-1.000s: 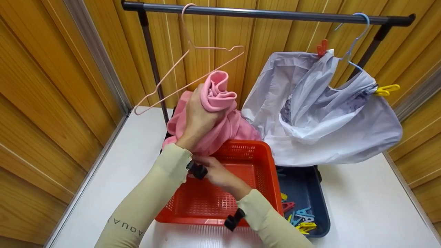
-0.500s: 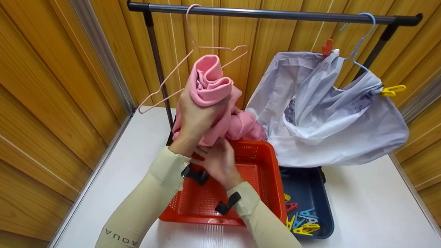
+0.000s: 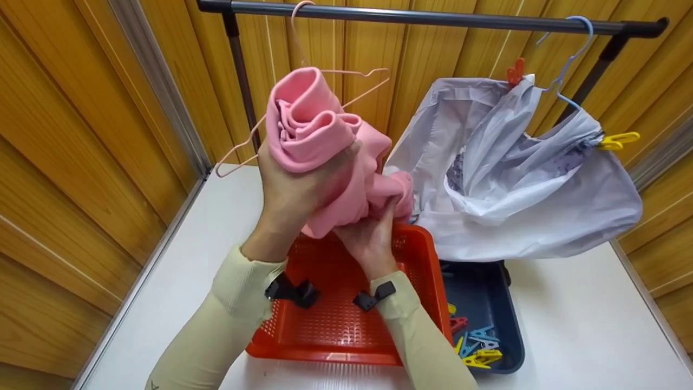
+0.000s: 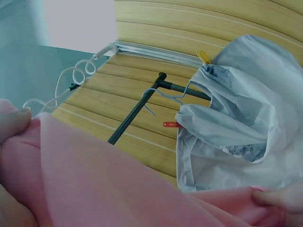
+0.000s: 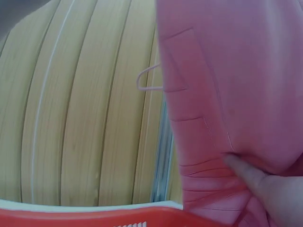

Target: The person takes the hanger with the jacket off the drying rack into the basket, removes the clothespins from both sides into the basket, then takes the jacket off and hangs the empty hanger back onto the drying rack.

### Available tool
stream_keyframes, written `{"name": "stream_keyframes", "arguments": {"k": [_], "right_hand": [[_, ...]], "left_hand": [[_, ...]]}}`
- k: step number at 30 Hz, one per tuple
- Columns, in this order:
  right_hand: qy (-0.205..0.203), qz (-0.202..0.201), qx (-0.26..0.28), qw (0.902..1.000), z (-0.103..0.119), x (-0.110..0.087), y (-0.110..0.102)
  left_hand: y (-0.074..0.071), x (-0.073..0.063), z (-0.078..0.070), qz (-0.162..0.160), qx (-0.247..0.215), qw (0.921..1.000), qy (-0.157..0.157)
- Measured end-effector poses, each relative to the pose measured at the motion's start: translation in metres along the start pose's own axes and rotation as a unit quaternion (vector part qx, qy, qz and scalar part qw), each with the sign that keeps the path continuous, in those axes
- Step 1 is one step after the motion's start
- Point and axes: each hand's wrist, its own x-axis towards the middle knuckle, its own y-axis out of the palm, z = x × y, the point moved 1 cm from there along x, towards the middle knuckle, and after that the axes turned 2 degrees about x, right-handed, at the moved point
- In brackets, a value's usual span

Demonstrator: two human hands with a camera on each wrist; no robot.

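A bunched pink garment (image 3: 352,179) is held up over the red basket (image 3: 325,356). My left hand (image 3: 292,189) grips its gathered upper end, where thick folds stand above the fingers. Lower down, my right hand (image 3: 373,244) pinches a fold between thumb and fingers; the left wrist view shows this right hand (image 4: 286,198) at the cloth's far end. Stitched seams on the pink garment (image 5: 203,94) show in the right wrist view, beside the right hand's finger. Behind the bundle, a bare pink hanger (image 3: 354,71) hangs on the rail, its lower left partly hidden.
The dark rail (image 3: 433,19) spans the back. At right, a white garment (image 3: 503,216) hangs from a blue hanger (image 3: 568,59), with red (image 3: 515,73) and yellow (image 3: 617,141) clothespins on it. Several clothespins lie in a dark tray (image 3: 509,303) right of the basket.
The left hand has raised the pink garment's gathered end and brought it nearer, lately leftward. The right hand has moved from under the left wrist rightward and up, and now pinches the garment's lower part.
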Motion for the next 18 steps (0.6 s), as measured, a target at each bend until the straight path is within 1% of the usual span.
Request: {"name": "stream_keyframes", "arguments": {"k": [1,3,4,6,7,9,11,13,15,16,18], "right_hand": [[-0.007,0.005,0.004,1.0,0.002,0.002,0.003],[-0.021,0.012,0.01,0.9997,0.007,0.004,0.008],[-0.034,0.011,0.005,0.9993,0.01,0.004,0.011],[-0.055,0.022,-0.008,0.9982,0.016,0.005,0.016],[-0.067,0.031,-0.021,0.997,0.019,0.005,0.018],[-0.087,0.051,-0.047,0.9938,0.026,0.005,0.024],[-0.092,0.068,-0.068,0.9912,0.033,0.005,0.029],[-0.102,0.062,-0.087,0.989,0.041,0.005,0.035],[-0.101,0.038,-0.083,0.9907,0.048,0.005,0.039],[-0.101,0.028,-0.081,0.9912,0.051,0.004,0.041],[-0.106,0.01,-0.069,0.9919,0.057,0.002,0.044]], "left_hand": [[0.0,-0.002,0.0,0.007,-0.013,0.9999,0.006],[0.0,-0.006,-0.002,0.023,-0.035,0.9991,0.007],[0.0,-0.008,-0.003,0.036,-0.054,0.9979,0.007],[0.0,-0.013,-0.005,0.066,-0.101,0.9927,0.003],[-0.001,-0.015,-0.006,0.081,-0.117,0.9898,0.001],[-0.003,-0.019,-0.007,0.103,-0.142,0.9845,-0.004],[-0.005,-0.022,-0.007,0.118,-0.153,0.9812,-0.004],[-0.008,-0.022,-0.006,0.126,-0.166,0.9781,0.0],[-0.012,-0.021,-0.003,0.135,-0.177,0.9748,-0.007],[-0.014,-0.021,-0.001,0.143,-0.18,0.9729,-0.018],[-0.018,-0.022,0.004,0.166,-0.182,0.9676,-0.057]]}}
